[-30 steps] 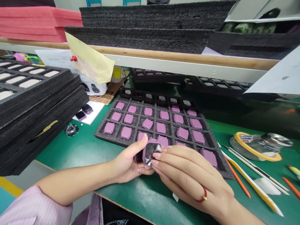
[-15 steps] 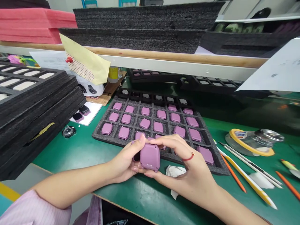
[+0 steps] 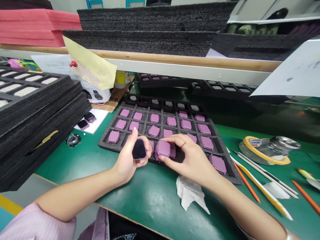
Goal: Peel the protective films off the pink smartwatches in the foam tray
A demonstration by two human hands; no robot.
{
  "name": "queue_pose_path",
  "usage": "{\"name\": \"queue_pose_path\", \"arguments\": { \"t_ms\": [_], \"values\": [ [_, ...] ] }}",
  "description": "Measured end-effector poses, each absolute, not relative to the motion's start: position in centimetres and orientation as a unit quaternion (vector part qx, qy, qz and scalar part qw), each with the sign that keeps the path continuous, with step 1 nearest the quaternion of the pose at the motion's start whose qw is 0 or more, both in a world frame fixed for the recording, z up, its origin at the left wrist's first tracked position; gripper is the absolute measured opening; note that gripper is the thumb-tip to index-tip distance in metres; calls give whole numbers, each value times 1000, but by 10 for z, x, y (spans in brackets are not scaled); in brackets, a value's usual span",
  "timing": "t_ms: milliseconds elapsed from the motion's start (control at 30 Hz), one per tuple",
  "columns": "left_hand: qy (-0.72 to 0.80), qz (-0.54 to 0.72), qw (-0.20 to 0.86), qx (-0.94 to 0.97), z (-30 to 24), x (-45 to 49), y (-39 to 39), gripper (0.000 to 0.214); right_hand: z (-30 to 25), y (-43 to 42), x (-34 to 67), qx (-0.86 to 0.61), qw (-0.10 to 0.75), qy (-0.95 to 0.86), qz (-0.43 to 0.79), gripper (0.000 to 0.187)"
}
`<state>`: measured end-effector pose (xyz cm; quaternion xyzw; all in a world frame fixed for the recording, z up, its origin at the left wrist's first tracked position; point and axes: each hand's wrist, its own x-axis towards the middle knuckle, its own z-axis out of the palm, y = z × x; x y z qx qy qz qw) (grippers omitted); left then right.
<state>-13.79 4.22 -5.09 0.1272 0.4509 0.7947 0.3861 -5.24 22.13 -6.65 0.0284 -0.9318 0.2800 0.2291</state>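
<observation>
My left hand (image 3: 128,156) is closed round a smartwatch body (image 3: 139,149) whose dark screen faces up, its thumb along the near side. Between the thumb and fingers of my right hand (image 3: 191,156) is a purple watch case (image 3: 163,149), back side up, over the front row of the foam tray (image 3: 110,146). Whether that case touches the tray I cannot tell. Several more purple watch cases (image 3: 171,121) lie in the tray's compartments, and my hands partly cover the front ones. A crumpled white tissue (image 3: 190,193) lies on the bench below my right hand.
At right are a glass jar (image 3: 268,150) with a yellow band, an orange stick (image 3: 247,182) and a yellow-white tool (image 3: 265,190). Stacked black foam trays (image 3: 42,133) stand at left. Two dark-screened watches (image 3: 86,120) lie on white paper. A shelf (image 3: 160,63) crosses above.
My hands have moved apart. The right has carried the purple watch case up and away to the tray's front row; the left has shifted left, turning its smartwatch body's screen into view.
</observation>
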Motion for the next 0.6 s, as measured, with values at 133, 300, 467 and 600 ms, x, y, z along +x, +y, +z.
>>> {"name": "queue_pose_path", "arguments": {
  "t_ms": [133, 300, 467, 600],
  "values": [
    [491, 765, 391, 145, -50, -138, 41, 67, -68, 224, -50, 42, 184, -945, 268, 48],
    [450, 743, 474, 144, -52, -133, 41, 59, -51, 214, -41, 104, 243, -912, 314, 75],
    [386, 730, 553, 110, -54, -130, 41, 52, -40, 193, -34, 153, 287, -891, 318, 15],
    [375, 730, 560, 114, -53, -127, 42, 51, -35, 187, -33, 139, 325, -876, 329, 10]
  ]
}}
